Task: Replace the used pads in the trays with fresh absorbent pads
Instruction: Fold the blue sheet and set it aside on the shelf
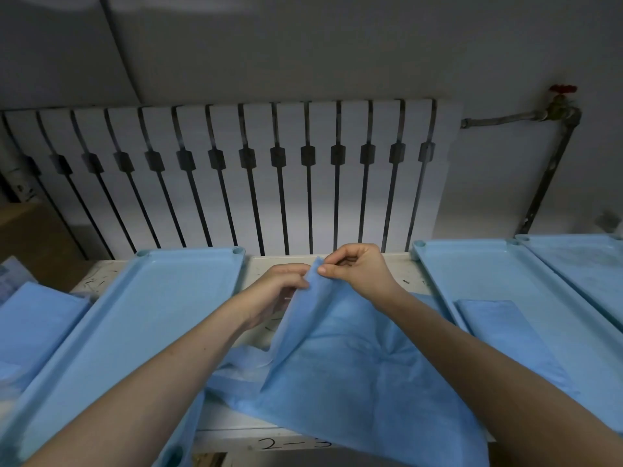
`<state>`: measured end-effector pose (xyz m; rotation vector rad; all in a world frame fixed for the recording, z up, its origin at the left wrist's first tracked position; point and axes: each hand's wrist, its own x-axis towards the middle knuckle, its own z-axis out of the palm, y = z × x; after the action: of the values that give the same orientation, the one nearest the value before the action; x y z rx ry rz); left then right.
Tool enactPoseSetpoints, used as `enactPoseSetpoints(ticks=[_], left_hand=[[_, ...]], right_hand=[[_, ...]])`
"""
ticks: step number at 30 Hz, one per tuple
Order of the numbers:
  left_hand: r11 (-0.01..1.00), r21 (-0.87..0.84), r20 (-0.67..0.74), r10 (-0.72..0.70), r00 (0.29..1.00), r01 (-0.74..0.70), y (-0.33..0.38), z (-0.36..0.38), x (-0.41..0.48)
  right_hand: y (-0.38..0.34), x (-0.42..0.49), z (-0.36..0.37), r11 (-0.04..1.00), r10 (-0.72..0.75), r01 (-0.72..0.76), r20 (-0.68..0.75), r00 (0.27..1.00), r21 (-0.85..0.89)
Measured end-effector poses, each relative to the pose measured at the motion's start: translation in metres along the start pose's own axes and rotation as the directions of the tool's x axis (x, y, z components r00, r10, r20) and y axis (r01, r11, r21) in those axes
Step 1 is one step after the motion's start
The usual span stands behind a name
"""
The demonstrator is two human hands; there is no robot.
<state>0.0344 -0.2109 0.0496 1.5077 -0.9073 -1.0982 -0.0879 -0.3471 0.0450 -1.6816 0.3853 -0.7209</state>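
White table [403,269], "2-3" inked on its near edge, set against a radiator [236,170] and a grey wall [303,45]. Pipe with a red valve [562,91] at right. Dim light. Empty left tray [135,332]; right tray [472,274] holds a folded pad [505,338]. Both trays run lengthwise toward the radiator. Between them lies the open pad [354,365]. Left hand [279,291] and right hand [357,271] pinch its raised far corner, fingers curled. The sheet drapes from the hands toward the near edge, long axis near-to-far.
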Motion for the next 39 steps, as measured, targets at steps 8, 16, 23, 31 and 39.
enactPoseSetpoints(ticks=[8,16,23,31,39], left_hand=[[0.863,0.503,-0.258,0.208,0.943,-0.052,0.005,0.004,0.009],[0.891,0.451,-0.325,0.217,0.921,-0.051,0.038,-0.002,-0.019],[0.867,0.487,-0.484,0.368,0.794,-0.105,0.088,0.002,-0.066],[0.852,0.513,-0.607,0.448,0.656,-0.107,0.115,-0.005,-0.101],[0.611,0.770,-0.597,0.593,0.540,0.182,0.129,-0.016,-0.139]], right_hand=[[0.000,0.013,-0.010,0.960,-0.061,0.106,0.177,0.982,-0.259],[-0.019,0.016,-0.027,0.741,0.231,0.106,0.400,0.887,-0.663],[-0.039,-0.027,-0.046,0.587,0.258,0.062,0.259,0.931,-0.807],[-0.039,-0.074,-0.079,0.585,0.253,0.003,0.186,0.949,-0.811],[-0.061,-0.103,-0.076,0.549,0.126,0.066,0.161,0.979,-0.833]])
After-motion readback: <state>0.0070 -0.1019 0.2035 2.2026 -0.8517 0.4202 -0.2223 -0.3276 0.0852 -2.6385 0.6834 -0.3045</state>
